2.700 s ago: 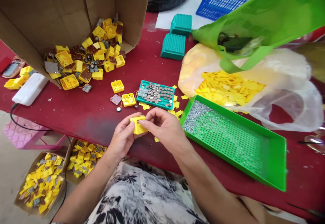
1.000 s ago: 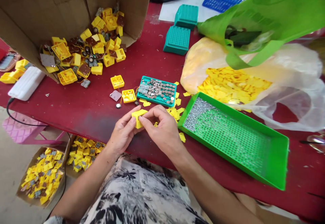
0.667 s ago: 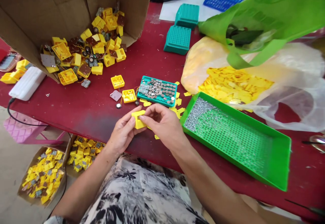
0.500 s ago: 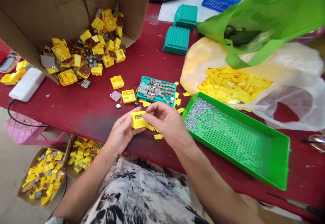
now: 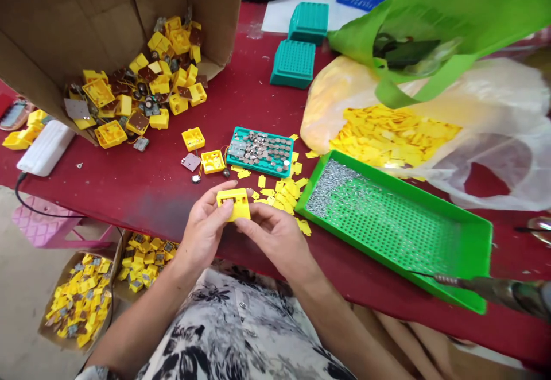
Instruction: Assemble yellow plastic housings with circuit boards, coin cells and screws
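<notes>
Above the table's front edge, a small yellow plastic case (image 5: 240, 203) with a slot in its upper part is held between both hands. My left hand (image 5: 205, 222) grips its left side, the thumb pressed on the front near the slot. Against the lower right side of the same case are the thumb and fingers of my right hand (image 5: 279, 233). Just beyond lie loose yellow flat pieces (image 5: 284, 196) and a teal tray (image 5: 258, 169) of button cells (image 5: 269, 149). An open yellow case (image 5: 212, 162) with wires sits left of that tray.
A green perforated tray (image 5: 456, 236) with small screws (image 5: 340, 187) stands at right, a screwdriver-like tool (image 5: 482, 288) over its near edge. Behind it is a plastic bag (image 5: 508, 99) of yellow pieces. A cardboard box (image 5: 215, 18) with yellow cases stands at back left.
The yellow case has been turned in the hands, and my right hand has shifted down its right side. The tool tip now reaches over the green tray. The whole view has shifted slightly.
</notes>
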Tool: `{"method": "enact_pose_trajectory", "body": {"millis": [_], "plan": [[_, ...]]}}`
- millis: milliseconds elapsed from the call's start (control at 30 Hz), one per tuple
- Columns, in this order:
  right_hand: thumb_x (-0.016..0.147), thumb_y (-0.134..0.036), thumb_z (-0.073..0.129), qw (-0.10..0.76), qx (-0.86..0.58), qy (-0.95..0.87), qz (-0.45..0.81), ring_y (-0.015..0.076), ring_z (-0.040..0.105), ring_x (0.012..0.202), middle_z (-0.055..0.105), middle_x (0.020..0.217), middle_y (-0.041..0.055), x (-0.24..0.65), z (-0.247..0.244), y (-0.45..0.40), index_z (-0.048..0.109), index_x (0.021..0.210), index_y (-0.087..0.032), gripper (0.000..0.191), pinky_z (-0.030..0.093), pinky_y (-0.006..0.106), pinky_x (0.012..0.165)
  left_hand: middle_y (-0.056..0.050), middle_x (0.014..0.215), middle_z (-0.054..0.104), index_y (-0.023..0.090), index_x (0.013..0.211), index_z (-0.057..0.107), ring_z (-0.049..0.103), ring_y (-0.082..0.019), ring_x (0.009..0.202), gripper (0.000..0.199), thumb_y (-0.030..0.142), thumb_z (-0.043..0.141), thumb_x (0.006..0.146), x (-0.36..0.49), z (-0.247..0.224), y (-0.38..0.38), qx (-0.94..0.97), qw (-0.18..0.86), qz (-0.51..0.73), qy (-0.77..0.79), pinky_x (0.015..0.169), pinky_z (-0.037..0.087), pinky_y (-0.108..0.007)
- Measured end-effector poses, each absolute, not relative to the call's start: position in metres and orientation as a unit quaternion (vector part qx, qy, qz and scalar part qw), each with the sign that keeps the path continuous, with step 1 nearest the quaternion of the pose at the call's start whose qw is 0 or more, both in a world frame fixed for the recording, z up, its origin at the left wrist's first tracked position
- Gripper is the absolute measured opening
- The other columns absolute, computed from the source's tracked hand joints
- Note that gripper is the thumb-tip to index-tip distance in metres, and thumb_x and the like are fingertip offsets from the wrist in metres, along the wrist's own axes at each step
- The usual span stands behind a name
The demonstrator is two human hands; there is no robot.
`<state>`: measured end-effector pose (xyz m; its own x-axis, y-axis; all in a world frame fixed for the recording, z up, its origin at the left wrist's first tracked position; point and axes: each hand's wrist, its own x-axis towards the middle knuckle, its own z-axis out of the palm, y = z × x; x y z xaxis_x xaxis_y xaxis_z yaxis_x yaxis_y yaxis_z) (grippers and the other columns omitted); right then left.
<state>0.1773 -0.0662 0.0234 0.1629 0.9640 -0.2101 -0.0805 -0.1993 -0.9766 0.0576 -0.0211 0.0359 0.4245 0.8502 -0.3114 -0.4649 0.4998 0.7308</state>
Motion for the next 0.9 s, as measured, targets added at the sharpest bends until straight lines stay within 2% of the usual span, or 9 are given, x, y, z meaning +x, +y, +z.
{"method": "enact_pose_trajectory", "body": {"millis": [100, 267, 500, 633, 733, 900], "plan": [[0.075, -0.039, 0.069, 0.511, -0.575, -0.391, 0.505, 0.0145, 0.062, 0.067, 0.070, 0.076, 0.0023, 0.182, 0.023, -0.069, 0.067, 0.078, -0.019, 0.020, 0.054, 0.027, 0.063, -0.008, 0.101, 0.077, 0.018, 0.106, 0.068, 0.071, -0.019, 0.090, 0.032, 0.030, 0.075, 0.077, 0.060, 0.033, -0.022, 0.310, 0.792, 0.399, 0.343, 0.082, 0.051, -0.028], [0.075, -0.037, 0.069, 0.537, -0.554, -0.385, 0.507, 0.0174, 0.067, 0.080, 0.073, 0.088, 0.0052, 0.185, 0.017, -0.072, 0.067, 0.089, -0.019, 0.023, 0.057, 0.029, 0.072, -0.007, 0.101, 0.077, 0.018, 0.104, 0.069, 0.070, -0.018, 0.091, 0.031, 0.029, 0.076, 0.077, 0.062, 0.030, -0.022, 0.339, 0.785, 0.384, 0.348, 0.088, 0.049, -0.029], [0.076, -0.039, 0.069, 0.543, -0.564, -0.396, 0.480, 0.0157, 0.064, 0.070, 0.071, 0.081, 0.0036, 0.189, 0.012, -0.078, 0.067, 0.086, -0.019, 0.022, 0.055, 0.028, 0.065, -0.007, 0.100, 0.077, 0.017, 0.104, 0.069, 0.070, -0.016, 0.089, 0.029, 0.028, 0.075, 0.078, 0.066, 0.033, -0.021, 0.343, 0.791, 0.369, 0.347, 0.088, 0.051, -0.028], [0.082, -0.036, 0.067, 0.511, -0.639, -0.468, 0.335, 0.0159, 0.065, 0.073, 0.071, 0.087, 0.0046, 0.206, 0.018, -0.080, 0.068, 0.091, -0.019, 0.019, 0.051, 0.029, 0.065, -0.004, 0.095, 0.076, 0.018, 0.109, 0.067, 0.071, -0.016, 0.083, 0.037, 0.026, 0.078, 0.074, 0.064, 0.033, -0.020, 0.290, 0.808, 0.341, 0.382, 0.075, 0.057, -0.028], [0.084, -0.021, 0.063, 0.502, -0.642, -0.537, 0.219, 0.0144, 0.064, 0.075, 0.068, 0.080, 0.0012, 0.217, 0.024, -0.077, 0.065, 0.080, -0.020, 0.005, 0.049, 0.027, 0.069, -0.002, 0.094, 0.075, 0.020, 0.111, 0.066, 0.071, -0.016, 0.077, 0.039, 0.026, 0.078, 0.073, 0.063, 0.033, -0.021, 0.279, 0.815, 0.302, 0.408, 0.061, 0.060, -0.026], [0.083, -0.012, 0.063, 0.464, -0.620, -0.606, 0.182, 0.0130, 0.061, 0.069, 0.064, 0.072, -0.0010, 0.212, 0.024, -0.073, 0.061, 0.073, -0.019, 0.012, 0.046, 0.025, 0.065, -0.003, 0.092, 0.074, 0.018, 0.108, 0.067, 0.072, -0.015, 0.074, 0.037, 0.026, 0.078, 0.073, 0.062, 0.032, -0.026, 0.295, 0.816, 0.280, 0.411, 0.059, 0.061, -0.023]]}}
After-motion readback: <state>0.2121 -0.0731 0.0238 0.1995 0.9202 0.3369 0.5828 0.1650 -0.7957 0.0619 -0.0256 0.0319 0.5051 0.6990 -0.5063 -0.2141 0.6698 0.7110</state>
